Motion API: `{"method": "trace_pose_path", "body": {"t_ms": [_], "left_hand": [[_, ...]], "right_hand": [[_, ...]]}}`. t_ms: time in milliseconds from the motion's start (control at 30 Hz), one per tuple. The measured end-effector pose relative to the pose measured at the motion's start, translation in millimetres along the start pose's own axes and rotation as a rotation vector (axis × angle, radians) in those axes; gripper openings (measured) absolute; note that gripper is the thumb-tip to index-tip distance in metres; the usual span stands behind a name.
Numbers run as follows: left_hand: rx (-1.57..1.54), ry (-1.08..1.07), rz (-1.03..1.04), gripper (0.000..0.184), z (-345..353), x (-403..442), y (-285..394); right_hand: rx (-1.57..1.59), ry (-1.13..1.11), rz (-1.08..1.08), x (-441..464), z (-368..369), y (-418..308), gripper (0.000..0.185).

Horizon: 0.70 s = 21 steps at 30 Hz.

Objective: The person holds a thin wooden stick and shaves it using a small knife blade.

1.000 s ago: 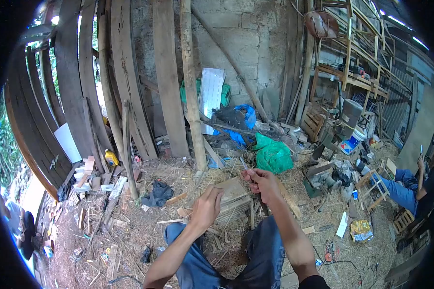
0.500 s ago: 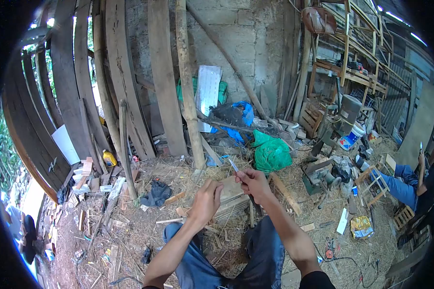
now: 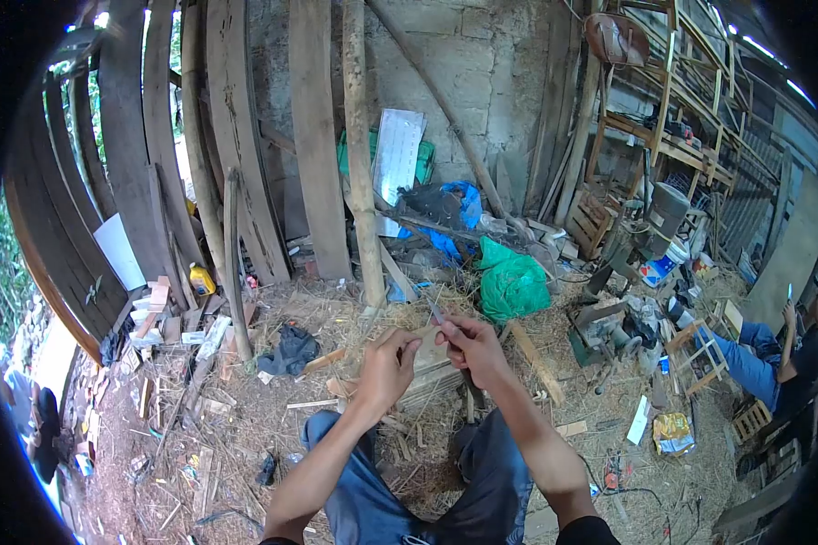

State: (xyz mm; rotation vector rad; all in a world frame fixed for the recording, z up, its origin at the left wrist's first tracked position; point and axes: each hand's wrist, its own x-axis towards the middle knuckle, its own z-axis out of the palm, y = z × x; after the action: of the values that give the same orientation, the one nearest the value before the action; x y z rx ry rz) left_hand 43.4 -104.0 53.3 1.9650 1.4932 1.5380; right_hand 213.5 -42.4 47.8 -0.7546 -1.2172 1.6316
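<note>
Both hands have drawn closer together since the earlier frame, bringing the left hand (image 3: 386,368) near the right hand (image 3: 475,347). Right-hand fingers are closed around a thin-bladed tool (image 3: 437,315), blade pointing up and away from the wearer, dark lower end showing below the palm. Left thumb and forefinger are pressed together near the blade; whether they pinch anything cannot be told.

Tool and hands are above a low wooden bench (image 3: 434,380), partly hidden by the hands, beyond the knees (image 3: 502,447). A wood strip (image 3: 536,361) lies right of the bench; a green bag (image 3: 513,283) sits beyond the right hand. Left of the left arm, the floor (image 3: 241,450) extends widely, strewn with shavings and offcuts.

At the far side, a pole (image 3: 359,163) stands before a block wall (image 3: 445,77), with upright planks (image 3: 314,136) to its left. Another person (image 3: 762,368) is at the far right.
</note>
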Motion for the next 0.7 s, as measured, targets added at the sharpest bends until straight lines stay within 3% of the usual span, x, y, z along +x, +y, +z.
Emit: {"method": "trace_pose_path", "body": {"t_ms": [67,133,233,400,467,567,700], "left_hand": [[0.008,0.005,0.043,0.007,-1,-3,-2],[0.008,0.010,0.046,0.007,-6,-8,-4],[0.020,0.026,0.027,0.007,-13,-8,-9],[0.021,0.010,-0.073,0.007,-2,2,-8],[0.009,0.003,-0.001,0.008,5,4,-5],[-0.002,0.006,0.070,0.009,9,2,-6],[0.002,-0.034,0.004,0.008,3,1,-2]], "right_hand": [[-0.025,-0.022,0.021,8,-10,2,0.023],[0.025,0.163,-0.090,21,-41,-10,0.024],[0.101,0.209,-0.124,21,-63,-30,0.025],[0.034,0.134,-0.051,1,-25,-26,0.027],[-0.008,-0.047,0.007,-3,-13,-17,0.025],[0.018,-0.043,0.029,18,-34,1,0.022],[0.067,0.045,-0.021,22,-35,-20,0.022]]}}
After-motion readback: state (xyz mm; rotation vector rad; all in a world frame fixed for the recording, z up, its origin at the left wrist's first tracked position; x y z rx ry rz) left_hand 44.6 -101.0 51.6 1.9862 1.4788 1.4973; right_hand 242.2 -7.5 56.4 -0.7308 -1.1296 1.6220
